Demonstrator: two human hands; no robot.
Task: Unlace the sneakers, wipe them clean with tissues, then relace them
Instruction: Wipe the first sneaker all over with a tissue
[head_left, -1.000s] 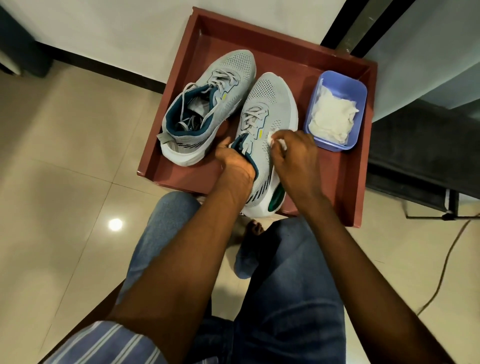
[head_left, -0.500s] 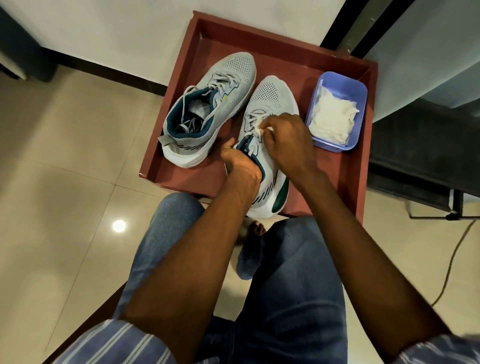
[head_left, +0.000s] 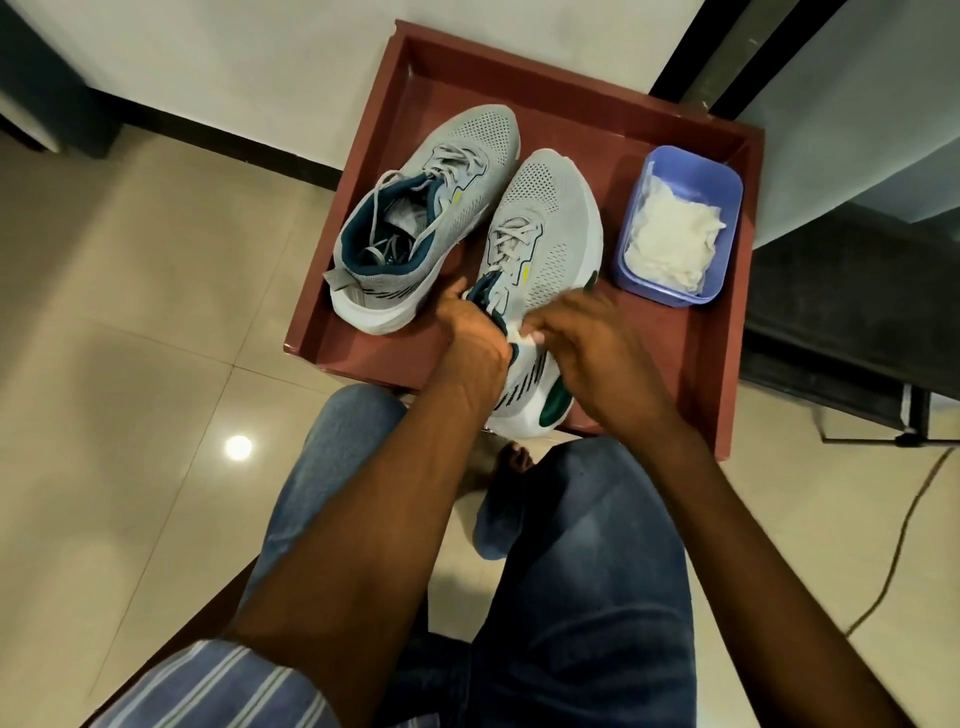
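Observation:
Two grey sneakers with teal lining lie in a red-brown tray (head_left: 717, 332). The left sneaker (head_left: 431, 208) lies tilted with loose laces. The right sneaker (head_left: 545, 234) points away from me, its heel over the tray's near edge. My left hand (head_left: 475, 338) grips its teal collar. My right hand (head_left: 587, 338) presses a crumpled white tissue (head_left: 524, 338) against the shoe's side near the heel. A purple tub (head_left: 727, 192) at the tray's right holds several white tissues (head_left: 675, 239).
The tray sits on a glossy beige tiled floor against a white wall (head_left: 260, 57). My knees in blue jeans (head_left: 597, 571) and a bare foot (head_left: 514, 460) are below it. A black stand (head_left: 883, 415) and a cable (head_left: 904, 535) lie at the right.
My right hand slid the tissue from the laces area back toward the heel side of the right sneaker. My left hand kept its hold on the collar.

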